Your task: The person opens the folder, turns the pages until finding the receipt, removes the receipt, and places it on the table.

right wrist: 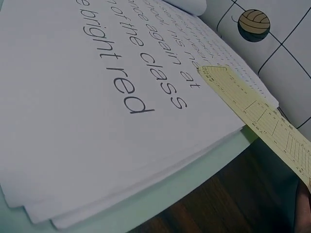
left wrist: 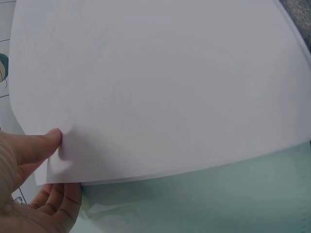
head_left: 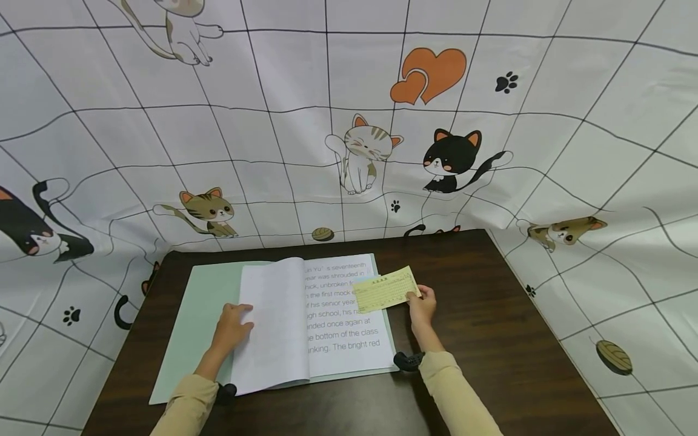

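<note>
A stack of white pages with large black print lies open in a pale green folder (head_left: 209, 315). The turned left-hand page (head_left: 272, 327) is blank and curves up near the middle, while the right-hand page (head_left: 343, 339) shows text. My left hand (head_left: 231, 327) grips the blank page's outer edge; in the left wrist view the thumb (left wrist: 41, 145) lies on top and the fingers (left wrist: 68, 206) underneath. Between thumb and fingers, my right hand (head_left: 422, 306) pinches a yellow printed paper slip (head_left: 384, 290) over the text page's right edge. Only a sliver of that hand shows in the right wrist view.
The folder lies on a dark brown wooden table (head_left: 491, 363). A white grid-patterned cloth (head_left: 283, 139) with cartoon cats hangs behind and around the table. Black wrist straps (head_left: 409, 361) sit by both sleeves.
</note>
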Motion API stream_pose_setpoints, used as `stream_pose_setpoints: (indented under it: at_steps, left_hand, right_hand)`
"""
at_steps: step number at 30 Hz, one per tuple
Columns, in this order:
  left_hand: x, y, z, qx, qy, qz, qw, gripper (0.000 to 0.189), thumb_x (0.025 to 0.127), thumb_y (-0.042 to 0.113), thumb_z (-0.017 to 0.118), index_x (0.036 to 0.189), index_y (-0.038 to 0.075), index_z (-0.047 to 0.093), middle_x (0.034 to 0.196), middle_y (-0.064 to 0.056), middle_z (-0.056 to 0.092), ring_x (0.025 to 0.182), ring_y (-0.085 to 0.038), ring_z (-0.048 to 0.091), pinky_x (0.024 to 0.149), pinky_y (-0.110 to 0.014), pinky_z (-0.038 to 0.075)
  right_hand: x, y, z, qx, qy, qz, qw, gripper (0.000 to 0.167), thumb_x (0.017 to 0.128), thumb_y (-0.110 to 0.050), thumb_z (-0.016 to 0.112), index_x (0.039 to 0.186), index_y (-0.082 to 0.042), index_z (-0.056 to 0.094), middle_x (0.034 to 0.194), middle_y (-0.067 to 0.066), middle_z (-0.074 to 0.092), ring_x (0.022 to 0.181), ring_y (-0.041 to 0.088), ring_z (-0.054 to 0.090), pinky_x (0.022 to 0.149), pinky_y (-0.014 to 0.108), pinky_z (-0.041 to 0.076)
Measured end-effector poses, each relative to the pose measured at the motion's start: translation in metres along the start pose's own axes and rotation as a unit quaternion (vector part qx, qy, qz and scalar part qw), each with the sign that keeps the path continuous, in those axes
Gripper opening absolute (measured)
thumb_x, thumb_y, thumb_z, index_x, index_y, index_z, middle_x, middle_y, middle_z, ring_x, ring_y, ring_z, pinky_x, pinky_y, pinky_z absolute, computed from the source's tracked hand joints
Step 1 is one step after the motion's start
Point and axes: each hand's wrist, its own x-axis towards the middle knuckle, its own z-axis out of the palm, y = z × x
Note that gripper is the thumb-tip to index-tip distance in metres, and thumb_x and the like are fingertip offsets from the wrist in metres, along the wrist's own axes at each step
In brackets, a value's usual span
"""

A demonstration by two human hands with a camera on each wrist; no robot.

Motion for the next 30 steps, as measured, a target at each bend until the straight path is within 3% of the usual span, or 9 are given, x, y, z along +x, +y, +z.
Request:
stream_pose_setpoints:
  at_steps: [4,5,12,30]
  left_hand:
    - [0.001,-0.001,0.001,0.004,-0.001,-0.001,1.0000,0.040,0.083,-0.002,0.065,0.120,-0.013,0.059,0.116,-0.036,0.047,0.105,-0.050,0.055,0.086,-0.058,0.048]
    - [0.001,-0.001,0.001,0.004,-0.002,-0.002,1.0000,0.040,0.083,-0.002,0.065,0.120,-0.013,0.059,0.116,-0.036,0.047,0.105,-0.050,0.055,0.086,-0.058,0.048]
    - [0.001,-0.002,0.000,0.002,-0.001,-0.001,1.0000,0.040,0.083,-0.002,0.065,0.121,-0.013,0.059,0.116,-0.036,0.047,0.106,-0.050,0.055,0.088,-0.059,0.048]
    - [0.000,-0.001,0.000,0.002,-0.003,-0.004,1.0000,0.039,0.084,-0.001,0.065,0.120,-0.014,0.059,0.115,-0.036,0.048,0.103,-0.048,0.056,0.086,-0.058,0.048]
  right_hand:
    - [0.002,-0.002,-0.004,-0.012,0.016,0.005,0.9998,0.033,0.075,0.011,0.057,0.107,0.006,0.052,0.098,0.019,0.060,0.075,0.010,0.058,0.060,0.018,0.050]
    - [0.001,-0.007,-0.004,-0.034,0.025,0.023,0.9988,0.034,0.076,0.012,0.056,0.110,0.009,0.050,0.102,0.022,0.059,0.076,0.009,0.057,0.061,0.018,0.050]
    - [0.002,-0.020,-0.009,-0.043,0.050,0.055,0.9963,0.034,0.082,0.011,0.055,0.115,0.010,0.048,0.100,0.015,0.057,0.070,0.002,0.053,0.058,0.012,0.046]
    - [0.017,-0.023,-0.036,-0.075,0.064,0.057,0.9935,0.035,0.085,0.008,0.056,0.119,0.012,0.050,0.102,0.015,0.056,0.072,-0.001,0.052,0.061,0.009,0.047]
